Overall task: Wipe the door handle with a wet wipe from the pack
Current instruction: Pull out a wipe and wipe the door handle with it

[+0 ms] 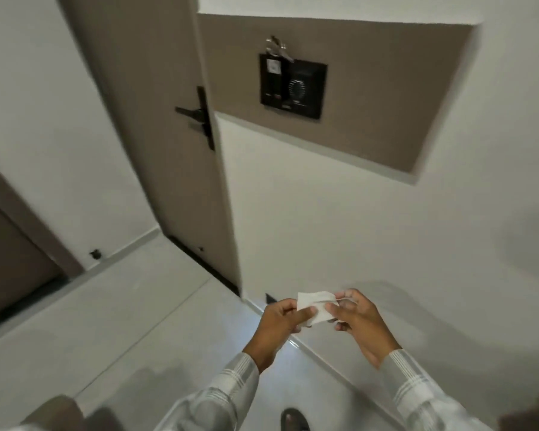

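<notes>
A white wet wipe [314,303] is held between both hands in front of me, low in the view. My left hand [279,320] pinches its left edge and my right hand [357,318] pinches its right side. The dark lever door handle [191,112] sticks out to the left from a long dark plate on the brown door [156,126], well above and to the left of my hands. The pack of wipes is not in view.
A black switch panel [293,85] with keys hanging above it sits on a brown wall patch right of the door. White walls flank the door, pale tiled floor [122,321] lies below. A second brown door [10,253] stands at far left.
</notes>
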